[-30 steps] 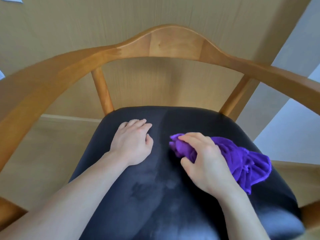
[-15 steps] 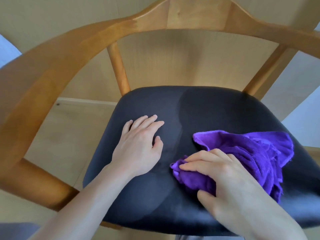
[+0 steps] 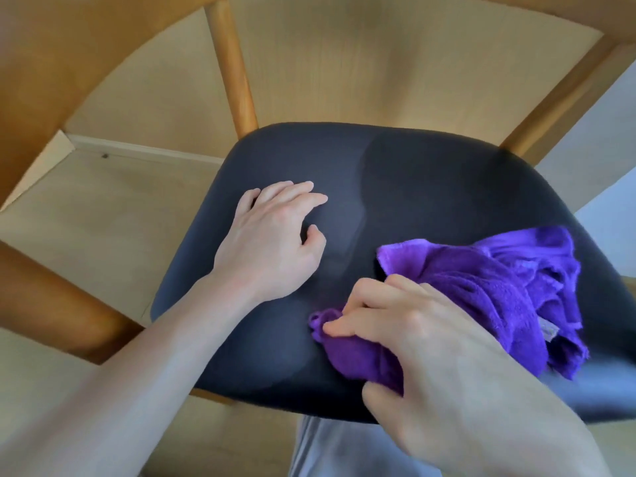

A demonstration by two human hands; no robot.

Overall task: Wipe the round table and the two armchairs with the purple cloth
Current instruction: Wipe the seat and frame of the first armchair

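Observation:
A wooden armchair with a black padded seat (image 3: 430,173) fills the view. My right hand (image 3: 423,342) grips the bunched purple cloth (image 3: 499,290) and presses it onto the seat near its front right. The cloth trails out to the right, toward the seat's edge. My left hand (image 3: 272,242) rests on the left part of the seat, fingers slightly bent and holding nothing. A darker damp patch shows on the seat behind the cloth. The round table is out of view.
The chair's curved wooden armrest (image 3: 51,80) arches over the left side, with back spindles (image 3: 232,67) behind the seat. Pale wood floor (image 3: 96,218) lies below and a white wall (image 3: 612,108) stands at the right. Grey trousers (image 3: 337,449) show under the seat's front edge.
My right hand has dragged the cloth from the middle of the seat toward its front. The view has tilted down and closer. My left hand has stayed on the seat.

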